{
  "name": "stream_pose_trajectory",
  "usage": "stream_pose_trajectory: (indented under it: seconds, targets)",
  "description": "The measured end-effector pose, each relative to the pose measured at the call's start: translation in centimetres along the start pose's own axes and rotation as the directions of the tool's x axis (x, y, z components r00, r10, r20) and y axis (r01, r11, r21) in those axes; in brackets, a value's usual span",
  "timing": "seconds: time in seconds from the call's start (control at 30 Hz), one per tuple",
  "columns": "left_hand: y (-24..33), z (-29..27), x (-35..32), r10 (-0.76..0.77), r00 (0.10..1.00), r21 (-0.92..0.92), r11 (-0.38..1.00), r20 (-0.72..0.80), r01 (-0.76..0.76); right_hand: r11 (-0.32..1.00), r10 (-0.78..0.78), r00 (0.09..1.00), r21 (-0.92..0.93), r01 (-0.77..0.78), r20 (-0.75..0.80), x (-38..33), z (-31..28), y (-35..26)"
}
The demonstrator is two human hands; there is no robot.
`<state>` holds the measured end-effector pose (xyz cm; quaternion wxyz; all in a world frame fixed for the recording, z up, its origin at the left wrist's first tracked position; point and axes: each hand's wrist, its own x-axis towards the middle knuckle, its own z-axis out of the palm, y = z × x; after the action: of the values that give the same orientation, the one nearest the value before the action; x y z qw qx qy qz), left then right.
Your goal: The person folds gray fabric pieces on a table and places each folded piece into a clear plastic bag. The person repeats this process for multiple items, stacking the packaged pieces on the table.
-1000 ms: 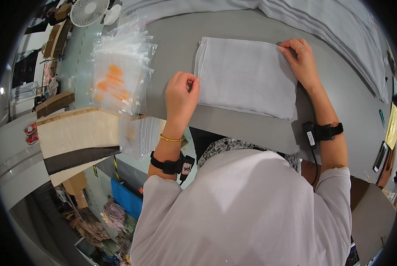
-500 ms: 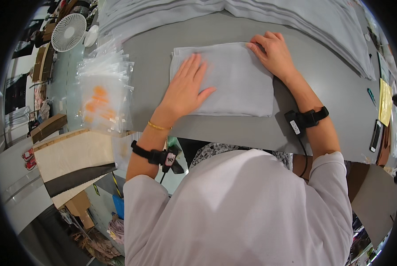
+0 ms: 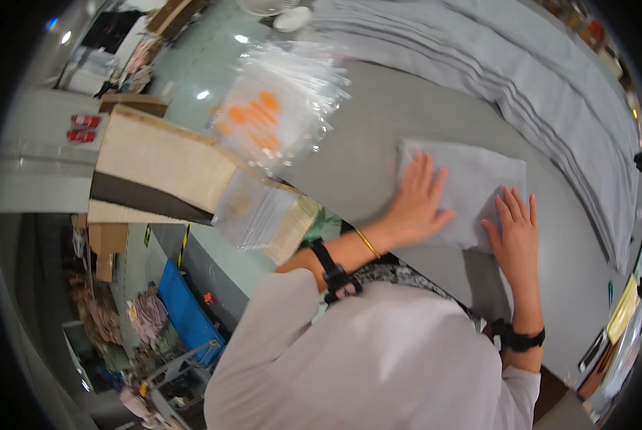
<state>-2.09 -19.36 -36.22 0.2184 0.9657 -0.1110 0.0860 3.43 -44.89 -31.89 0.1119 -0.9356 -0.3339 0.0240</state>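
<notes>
A folded light-grey piece of cloth (image 3: 471, 172) lies on the grey table (image 3: 349, 165) in front of me. On its left part my left hand (image 3: 421, 204) rests flat with the fingers spread. My right hand (image 3: 515, 226) is laid open on its right edge, fingers stretched toward the far side. Neither hand holds anything. To the left, a fanned stack of clear plastic bags (image 3: 285, 100) with orange printing lies at the table's edge. Long layers of grey fabric (image 3: 493, 57) spread along the far side.
Left of the table stands a pale wooden board (image 3: 163, 158) with a dark band, more clear bags (image 3: 253, 211) on its end. A white fan base (image 3: 292, 19) is at the far left. At the right edge lie a yellow sheet (image 3: 623, 308) and a dark phone-like object (image 3: 593, 352).
The whole view has turned toward the left. My right hand has let go of the cloth's far edge and come down flat on its right side; my left hand still lies on it.
</notes>
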Motion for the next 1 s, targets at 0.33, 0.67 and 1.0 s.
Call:
stream_pose_trajectory:
  seconds: [0.33, 0.67, 1.0]
  targets:
    - [-22.7, -12.6, 2.9, -0.572, 0.672, -0.524, 0.794, -0.47, 0.309, 0.753, -0.275, 0.958, 0.638, 0.16, 0.084, 5.7, -7.0, -8.5]
    - [-38.2, -16.0, 5.0, -0.83, 0.458, -0.17, 0.526, -0.319, 0.833, -0.601, -0.381, 0.697, 0.735, 0.313, -0.608, 5.1, -18.9, -27.6]
    - [-41.5, -14.2, 4.0, -0.782, 0.479, -0.331, 0.61, -0.399, 0.72, -0.095, -0.776, 0.378, 0.686, 0.722, -0.506, 1.3, -18.6, -16.5]
